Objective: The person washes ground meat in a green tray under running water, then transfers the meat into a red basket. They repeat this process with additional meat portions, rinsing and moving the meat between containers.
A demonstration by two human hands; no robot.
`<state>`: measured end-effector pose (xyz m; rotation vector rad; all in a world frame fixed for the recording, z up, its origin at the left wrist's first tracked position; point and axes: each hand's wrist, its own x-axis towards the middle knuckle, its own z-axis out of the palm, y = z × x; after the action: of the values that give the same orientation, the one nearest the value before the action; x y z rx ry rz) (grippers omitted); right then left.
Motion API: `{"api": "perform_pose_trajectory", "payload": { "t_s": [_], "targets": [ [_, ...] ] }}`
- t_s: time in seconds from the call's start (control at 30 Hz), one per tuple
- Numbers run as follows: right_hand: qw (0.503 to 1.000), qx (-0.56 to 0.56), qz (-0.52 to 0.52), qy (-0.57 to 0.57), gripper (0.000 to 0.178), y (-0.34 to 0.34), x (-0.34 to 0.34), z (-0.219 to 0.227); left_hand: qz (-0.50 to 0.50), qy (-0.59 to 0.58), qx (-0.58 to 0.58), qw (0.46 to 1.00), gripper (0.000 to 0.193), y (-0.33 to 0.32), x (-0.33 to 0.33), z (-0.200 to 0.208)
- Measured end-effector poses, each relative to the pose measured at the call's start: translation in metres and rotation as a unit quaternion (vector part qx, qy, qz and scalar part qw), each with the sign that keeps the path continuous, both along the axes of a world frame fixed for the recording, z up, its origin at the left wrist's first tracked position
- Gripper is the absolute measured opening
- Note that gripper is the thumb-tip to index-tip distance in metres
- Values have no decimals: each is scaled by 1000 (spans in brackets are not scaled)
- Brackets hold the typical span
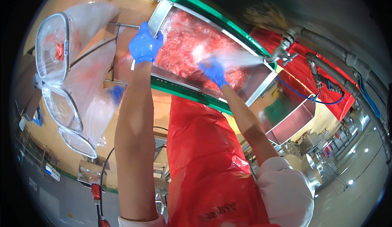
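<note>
My left hand [146, 43], in a blue glove, is closed on the left end rim of a metal tub [261, 85]. Wet red meat pieces [179, 43] fill most of the tub under churning water. From the right, a tap [281, 51] sprays a wide jet of water [241, 58] across the meat. My right hand [214, 72], also gloved in blue, reaches into the tub under that jet. Splash and motion smear its fingers, so their pose is unclear. Beneath the tub sits a green plastic crate [192, 93], its edges showing along both long sides.
On the left, clear plastic bags hang from metal hoops [67, 47]; the upper one holds something reddish. A second metal tub [292, 125] stands at the right, near a blue hose [300, 91]. Grey pipes [326, 43] run along the right. I wear a red apron [204, 145].
</note>
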<state>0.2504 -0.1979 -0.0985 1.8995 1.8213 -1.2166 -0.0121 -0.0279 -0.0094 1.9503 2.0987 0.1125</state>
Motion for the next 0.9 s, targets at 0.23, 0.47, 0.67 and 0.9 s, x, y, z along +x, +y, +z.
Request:
{"api": "perform_pose_trajectory", "payload": {
  "t_s": [0.23,0.47,0.67,0.9],
  "targets": [
    [937,339,44,77,49,154,-74,61,12,-24,-92,995,52,3,-3,6],
    [969,-11,244,-37,45,121,-94,29,-8,-25,-68,997,44,2,0,12],
    [964,-162,204,50,41,48,-7,52,5,67,26,997,47,-3,14,36],
    [471,61,-598,645,19,-5,79,-27,99,-410,-22,906,28,-106,197,-67]
  ]
}}
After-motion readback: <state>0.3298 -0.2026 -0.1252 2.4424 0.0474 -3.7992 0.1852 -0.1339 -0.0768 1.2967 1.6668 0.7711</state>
